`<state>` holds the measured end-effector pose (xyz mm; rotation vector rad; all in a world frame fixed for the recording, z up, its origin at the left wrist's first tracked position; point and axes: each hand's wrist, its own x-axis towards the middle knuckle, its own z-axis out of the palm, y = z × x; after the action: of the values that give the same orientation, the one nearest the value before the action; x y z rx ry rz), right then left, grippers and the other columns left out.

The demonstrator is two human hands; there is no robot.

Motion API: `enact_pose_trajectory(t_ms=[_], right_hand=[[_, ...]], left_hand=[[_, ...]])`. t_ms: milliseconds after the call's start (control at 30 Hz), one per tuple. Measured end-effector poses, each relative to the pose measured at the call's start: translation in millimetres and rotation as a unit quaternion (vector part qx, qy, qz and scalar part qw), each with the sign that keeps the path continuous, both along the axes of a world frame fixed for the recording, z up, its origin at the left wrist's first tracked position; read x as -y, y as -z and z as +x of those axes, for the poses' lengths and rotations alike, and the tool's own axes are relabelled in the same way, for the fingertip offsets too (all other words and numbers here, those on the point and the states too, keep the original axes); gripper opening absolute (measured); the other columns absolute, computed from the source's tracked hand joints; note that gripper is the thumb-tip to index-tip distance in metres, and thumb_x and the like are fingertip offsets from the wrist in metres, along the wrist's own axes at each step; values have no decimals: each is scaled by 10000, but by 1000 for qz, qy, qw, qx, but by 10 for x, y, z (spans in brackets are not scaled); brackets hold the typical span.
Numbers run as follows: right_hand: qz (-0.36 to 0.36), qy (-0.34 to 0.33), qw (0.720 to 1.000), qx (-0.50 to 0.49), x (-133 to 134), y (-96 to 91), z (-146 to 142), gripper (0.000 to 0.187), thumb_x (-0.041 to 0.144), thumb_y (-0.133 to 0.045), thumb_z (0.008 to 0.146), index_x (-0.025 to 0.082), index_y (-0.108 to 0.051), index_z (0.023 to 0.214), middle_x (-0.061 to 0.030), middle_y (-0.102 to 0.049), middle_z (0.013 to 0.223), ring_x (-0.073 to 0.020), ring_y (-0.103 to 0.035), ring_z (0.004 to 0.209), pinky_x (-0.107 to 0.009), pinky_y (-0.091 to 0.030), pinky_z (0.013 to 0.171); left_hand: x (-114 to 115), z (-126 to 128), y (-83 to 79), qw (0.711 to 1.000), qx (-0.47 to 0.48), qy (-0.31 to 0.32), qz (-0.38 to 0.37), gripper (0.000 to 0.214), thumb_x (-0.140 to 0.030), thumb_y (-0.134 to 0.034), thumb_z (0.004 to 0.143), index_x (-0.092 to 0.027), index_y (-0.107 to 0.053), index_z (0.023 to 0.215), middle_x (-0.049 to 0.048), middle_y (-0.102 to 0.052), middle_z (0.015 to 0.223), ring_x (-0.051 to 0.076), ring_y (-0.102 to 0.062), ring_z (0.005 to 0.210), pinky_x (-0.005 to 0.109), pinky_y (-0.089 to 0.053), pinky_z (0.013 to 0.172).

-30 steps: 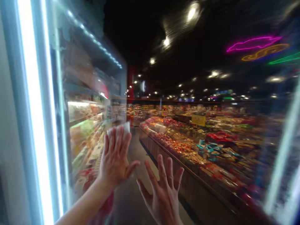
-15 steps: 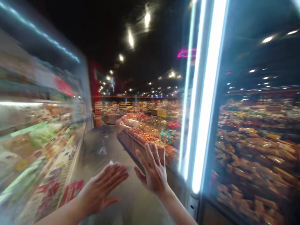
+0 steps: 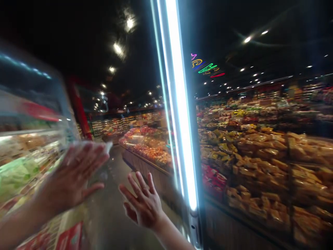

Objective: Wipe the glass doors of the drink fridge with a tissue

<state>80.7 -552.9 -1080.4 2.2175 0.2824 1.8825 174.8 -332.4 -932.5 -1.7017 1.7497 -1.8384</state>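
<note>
Dark ceiling (image 3: 78,27) space, dotted with small lamps (image 3: 129,23), is seen above a shop, where packaged goods (image 3: 260,173) are heaped to the right and shelves (image 3: 23,170) of wrapped stock are lined up to the left. Grey floor (image 3: 106,215) is shown between them, and the view is crossed by a bright, slightly tilted light strip (image 3: 180,104).

The left hand (image 3: 70,180) is held flat, its fingers stretched out and its thumb set apart. A thin white sheet (image 3: 108,148) is partly covered by these fingers, with an edge left showing past the fingertips; no curl around it is seen. The right hand (image 3: 147,201) is held with fingers spread, nothing being seen in it, between the left hand and the light strip and apart from both. Whether a clear pane is touched by either hand cannot be told.

From its thin look, the white sheet is judged to be light and limp, easily creased and perhaps easily torn; whether it is paper or cloth is not clear. It would be best held under flat, evenly pressed fingers, or pinched at the exposed corner.
</note>
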Motion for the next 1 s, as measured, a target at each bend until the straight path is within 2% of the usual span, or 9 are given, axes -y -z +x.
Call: enact_pose_trajectory(t_ms=[100, 233, 300, 400, 467, 600, 733, 933, 1000], right_hand=[[4, -18, 1000, 10, 20, -2, 1, 625, 326, -606, 912, 263, -489, 1523, -41, -357, 1673, -292, -238, 1585, -565, -78, 1314], [1, -27, 1000, 6, 28, -22, -7, 621, 299, -603, 897, 245, -506, 1509, -44, -355, 1673, -293, -234, 1585, -556, -61, 1318], [-1, -30, 999, 12, 37, -22, 1, 630, 289, -602, 884, 238, -510, 1505, -50, -359, 1671, -303, -241, 1582, -564, -67, 1316], [-4, -27, 999, 23, 51, -8, 26, 662, 281, -599, 864, 242, -495, 1516, -52, -387, 1656, -306, -263, 1574, -575, -88, 1313], [-5, -20, 999, 26, 54, 2, 41, 681, 282, -601, 851, 254, -487, 1522, -43, -412, 1643, -305, -269, 1573, -579, -102, 1311], [-3, -14, 999, 34, 51, 15, 52, 677, 308, -608, 835, 262, -513, 1503, -24, -442, 1626, -306, -265, 1573, -568, -119, 1315], [-5, -6, 1000, 27, 52, 40, 52, 727, 296, -612, 806, 261, -491, 1521, -36, -428, 1634, -307, -285, 1565, -574, -127, 1311], [-4, 0, 1000, 29, 61, 47, 26, 704, 298, -608, 827, 268, -491, 1521, -24, -428, 1634, -316, -279, 1567, -582, -123, 1308], [-6, -2, 1000, 28, 64, 55, 11, 680, 286, -607, 833, 261, -510, 1506, -37, -441, 1625, -311, -293, 1563, -571, -138, 1307]], left_hand=[[90, -43, -171, 996, -51, -13, -71, 791, -615, -384, 993, -199, -159, 1626, 98, -114, 1730, 328, -58, 1609, 617, -34, 1291], [132, -54, -106, 997, 27, 30, 70, 735, -596, -487, 951, -259, -330, 1585, 8, -336, 1673, 217, -217, 1588, 413, -110, 1329], [179, -58, -276, 996, 46, 27, 74, 702, -548, -512, 955, -218, -379, 1560, 38, -405, 1640, 253, -260, 1574, 470, -130, 1324], [376, -119, -701, 999, 26, 3, -18, 754, -578, -400, 1008, -142, -215, 1595, 105, -175, 1725, 321, -104, 1603, 611, -84, 1289], [578, -183, -860, 999, 32, 21, -10, 782, -601, -388, 1008, -112, -203, 1589, 126, -106, 1733, 342, -39, 1604, 619, -62, 1283], [964, -283, -837, 983, 82, 75, 148, 727, -626, -442, 978, -204, -335, 1560, 34, -240, 1711, 254, -144, 1602, 469, -110, 1316], [1144, -315, -853, 996, 31, 43, 77, 713, -589, -365, 1018, -142, -266, 1564, 75, -175, 1725, 300, -54, 1606, 650, -134, 1269], [998, -253, -864, 979, 57, 105, 165, 705, -643, -449, 968, -254, -357, 1548, -6, -347, 1671, 208, -170, 1596, 456, -130, 1320], [858, -219, -937, 987, 50, 93, 124, 673, -613, -393, 1001, -248, -309, 1560, 2, -337, 1676, 218, -166, 1597, 498, -129, 1314]])
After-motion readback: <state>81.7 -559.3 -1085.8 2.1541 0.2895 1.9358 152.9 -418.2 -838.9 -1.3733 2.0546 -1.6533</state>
